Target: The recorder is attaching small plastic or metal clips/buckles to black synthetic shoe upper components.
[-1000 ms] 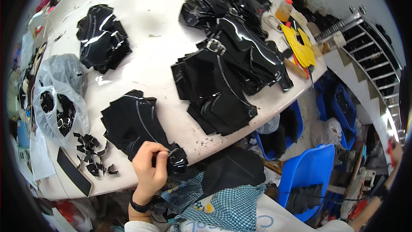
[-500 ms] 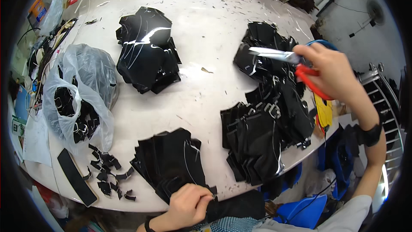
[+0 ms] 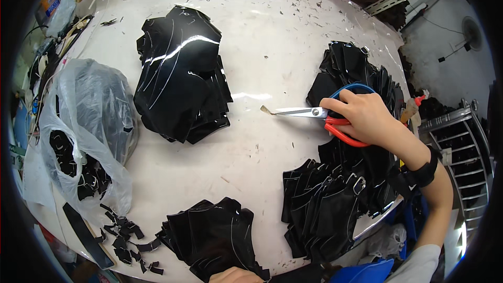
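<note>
My right hand [image 3: 373, 118] is closed around the handles of a pair of scissors [image 3: 301, 111] with one blue and one red loop. Their blades look closed and point left, the tips by a small brown scrap [image 3: 266, 109] on the table. At the bottom edge only the back of my left hand [image 3: 236, 276] shows, against the near end of a fanned stack of black glossy pieces [image 3: 212, 233]; its fingers are hidden. Beneath and beside the scissors lie more black pieces [image 3: 348, 63], with a bundle of overlapping black pieces fitted with metal rings [image 3: 322, 204] nearer me.
A big pile of shiny black sheets [image 3: 181, 73] lies left of centre on the white table [image 3: 257, 162]. At the left stands a clear plastic bag [image 3: 97, 105] holding black scraps, with offcuts [image 3: 123, 236] and a black strip [image 3: 84, 236] below. A metal rack [image 3: 458, 147] stands right.
My right hand has brought the scissors left and down, from above the right-hand pieces to the brown scrap. The view has shifted, leaving my left hand mostly below the lower edge.
</note>
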Demonstrator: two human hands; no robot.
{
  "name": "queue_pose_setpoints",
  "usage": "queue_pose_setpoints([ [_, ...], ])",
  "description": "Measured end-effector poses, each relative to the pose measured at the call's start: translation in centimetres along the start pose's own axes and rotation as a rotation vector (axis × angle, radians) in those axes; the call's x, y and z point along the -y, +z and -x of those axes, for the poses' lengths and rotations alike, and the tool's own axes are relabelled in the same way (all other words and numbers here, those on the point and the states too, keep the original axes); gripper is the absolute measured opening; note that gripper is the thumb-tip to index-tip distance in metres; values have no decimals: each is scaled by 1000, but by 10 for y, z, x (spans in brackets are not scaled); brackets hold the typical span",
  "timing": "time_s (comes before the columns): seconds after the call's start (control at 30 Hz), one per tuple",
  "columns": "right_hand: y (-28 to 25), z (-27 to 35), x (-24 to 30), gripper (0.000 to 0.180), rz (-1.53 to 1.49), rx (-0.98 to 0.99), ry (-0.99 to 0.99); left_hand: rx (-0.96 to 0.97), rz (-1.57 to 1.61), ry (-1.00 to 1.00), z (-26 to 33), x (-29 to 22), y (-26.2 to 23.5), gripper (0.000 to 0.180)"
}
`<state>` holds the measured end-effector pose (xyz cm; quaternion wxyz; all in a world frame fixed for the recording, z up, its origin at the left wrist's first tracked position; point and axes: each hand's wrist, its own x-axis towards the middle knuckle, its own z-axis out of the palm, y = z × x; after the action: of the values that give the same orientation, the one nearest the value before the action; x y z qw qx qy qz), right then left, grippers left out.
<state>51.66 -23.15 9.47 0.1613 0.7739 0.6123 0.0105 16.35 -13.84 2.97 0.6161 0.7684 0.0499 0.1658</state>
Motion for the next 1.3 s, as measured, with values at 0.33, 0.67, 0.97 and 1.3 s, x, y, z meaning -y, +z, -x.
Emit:
queue_pose_setpoints([
  [0.33,6,-3,-1,32,-12,1,-26,8,2,-27,-2,0,1,10],
  [0.67,10,-5,1,32,-8,18,-4,7,9,-25,-1,0,0,9],
  [0.97,9,-2,4,32,70,7,-17,1,28,-14,-1,1,0,9],
  [1.3,6,-2,5,33,48,-16,-23,-12,11,-14,0,0,-1,8],
])
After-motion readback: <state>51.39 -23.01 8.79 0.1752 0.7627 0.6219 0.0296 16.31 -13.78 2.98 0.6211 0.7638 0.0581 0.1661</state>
